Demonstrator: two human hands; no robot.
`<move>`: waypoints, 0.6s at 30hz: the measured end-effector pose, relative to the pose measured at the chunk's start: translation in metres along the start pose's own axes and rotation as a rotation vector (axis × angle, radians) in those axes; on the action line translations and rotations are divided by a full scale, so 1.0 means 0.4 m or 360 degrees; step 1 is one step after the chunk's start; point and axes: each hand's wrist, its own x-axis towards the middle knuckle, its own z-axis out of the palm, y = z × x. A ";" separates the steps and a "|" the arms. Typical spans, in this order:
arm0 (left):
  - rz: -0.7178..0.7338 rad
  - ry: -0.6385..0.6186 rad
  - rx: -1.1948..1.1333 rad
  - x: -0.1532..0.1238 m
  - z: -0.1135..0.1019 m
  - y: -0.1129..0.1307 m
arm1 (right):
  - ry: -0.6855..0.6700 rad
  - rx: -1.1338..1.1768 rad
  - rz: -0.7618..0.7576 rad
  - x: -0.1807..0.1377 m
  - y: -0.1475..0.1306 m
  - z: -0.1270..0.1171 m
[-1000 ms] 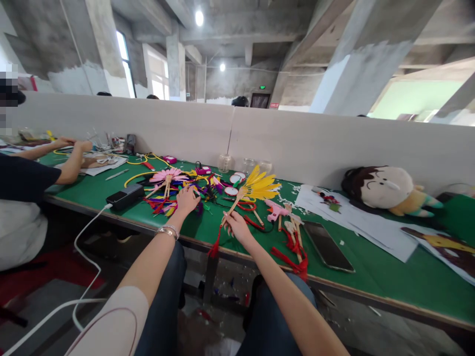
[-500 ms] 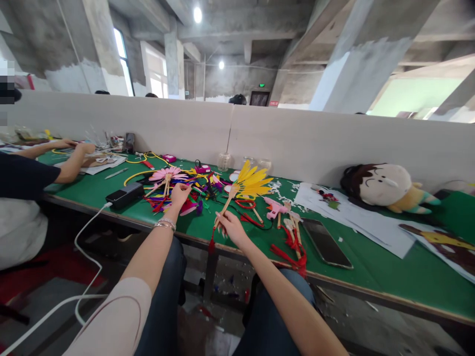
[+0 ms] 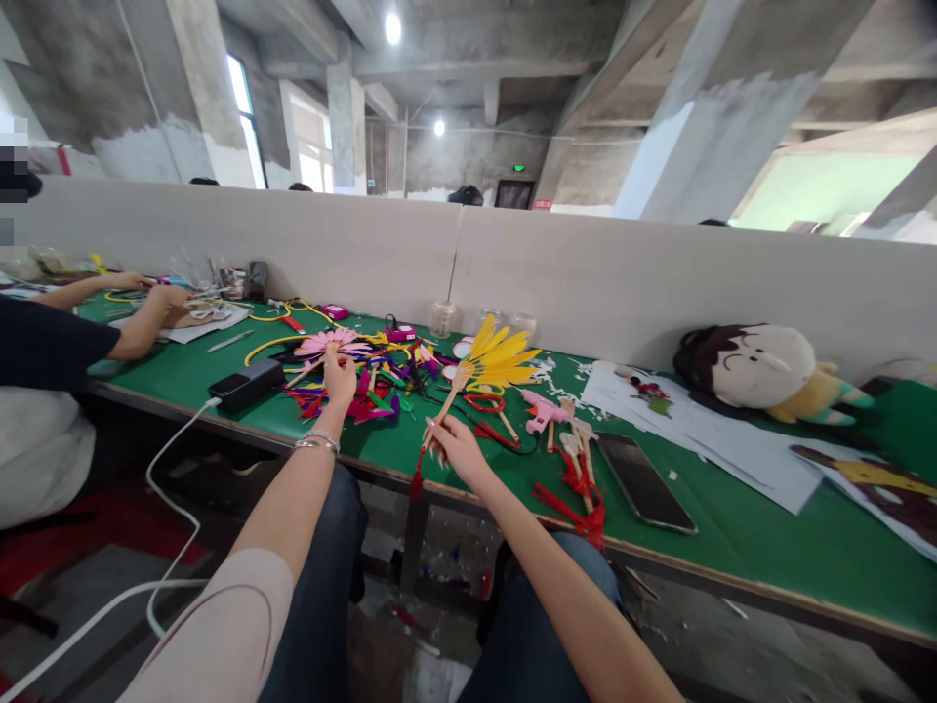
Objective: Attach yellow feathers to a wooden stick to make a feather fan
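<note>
My right hand [image 3: 452,444] is closed round the wooden handle of a yellow feather fan [image 3: 492,359], whose blades rise tilted over the green table [image 3: 739,547]. A red tassel hangs from the handle's end past the table edge. My left hand [image 3: 338,377], with a silver bracelet on the wrist, reaches into a heap of coloured feathers and strips [image 3: 370,391], fingers pinched on a piece I cannot make out. A pink feather fan [image 3: 331,346] lies just beyond that hand.
A pink glue gun [image 3: 540,414], wooden sticks with red tassels [image 3: 578,474] and a dark phone [image 3: 644,483] lie to the right. White paper sheets and a plush doll [image 3: 765,371] sit further right. A black power bank [image 3: 245,384] with white cable is left. Another person's arms [image 3: 139,312] work at far left.
My right hand has lifted the yellow fan slightly and drawn it nearer. My left hand moved left and further into the feather heap, closing its fingers.
</note>
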 end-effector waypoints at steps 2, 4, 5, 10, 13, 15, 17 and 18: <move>-0.0077 0.0060 0.0137 -0.009 -0.010 0.004 | 0.0001 -0.0003 0.0004 -0.001 -0.002 -0.002; -0.0095 0.0108 0.0340 -0.017 -0.019 0.007 | 0.0005 -0.0009 0.0006 -0.002 -0.003 -0.005; -0.0075 0.0132 0.0426 -0.021 -0.023 0.008 | 0.0010 -0.0013 0.0005 -0.002 -0.004 -0.006; 0.0063 0.0225 0.0564 -0.022 -0.033 0.004 | 0.0013 -0.0048 -0.0006 -0.002 -0.011 -0.011; 0.0318 0.0071 0.0590 -0.029 -0.016 0.016 | -0.0004 -0.0065 -0.0013 -0.003 -0.013 -0.011; 0.0512 -0.0139 0.0579 -0.041 0.012 0.033 | -0.0017 -0.0064 -0.0014 -0.004 -0.011 -0.010; 0.0617 -0.0338 0.0606 -0.056 0.051 0.053 | -0.0027 -0.0072 -0.0010 -0.004 -0.009 -0.010; 0.0627 -0.0418 0.0655 -0.062 0.072 0.060 | -0.0026 -0.0083 -0.0009 -0.005 -0.007 -0.009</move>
